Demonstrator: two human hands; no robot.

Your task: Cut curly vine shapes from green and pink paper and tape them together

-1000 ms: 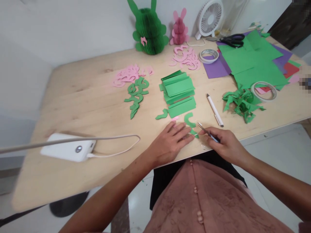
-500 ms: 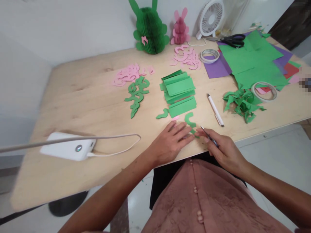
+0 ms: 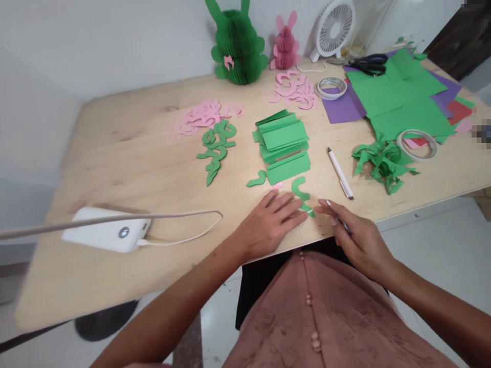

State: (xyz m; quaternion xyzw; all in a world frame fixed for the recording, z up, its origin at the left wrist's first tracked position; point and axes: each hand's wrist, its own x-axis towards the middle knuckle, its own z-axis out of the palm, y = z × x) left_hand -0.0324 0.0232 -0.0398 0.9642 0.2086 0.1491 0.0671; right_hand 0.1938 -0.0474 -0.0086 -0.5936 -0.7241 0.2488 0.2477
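My left hand (image 3: 270, 225) lies flat at the table's front edge, fingers slightly spread. Its fingertips rest at a curved green paper cutout (image 3: 300, 188), whose lower end shows beside the index finger with a thin white line across it. My right hand (image 3: 355, 232) is closed around a slim dark tool with a pale tip (image 3: 339, 217), just right of that cutout; its kind is unclear. A pink scrap (image 3: 277, 186) peeks out above my left fingers. Folded green paper strips (image 3: 284, 143) and another small green cutout (image 3: 258, 179) lie beyond.
Green cutouts (image 3: 218, 145) and pink cutouts (image 3: 203, 116) lie left of centre. A white pen (image 3: 340, 174), green scraps (image 3: 385, 163), tape rolls (image 3: 332, 96), scissors (image 3: 368, 64) and coloured paper (image 3: 399, 97) are to the right. A corded white power bank (image 3: 103, 230) sits left; paper rabbits (image 3: 240, 48) and a fan (image 3: 333, 28) stand behind.
My right hand has drawn slightly right and back from the green cutout, and the tool in it has turned. More of the cutout's lower end shows. My left hand stays in place.
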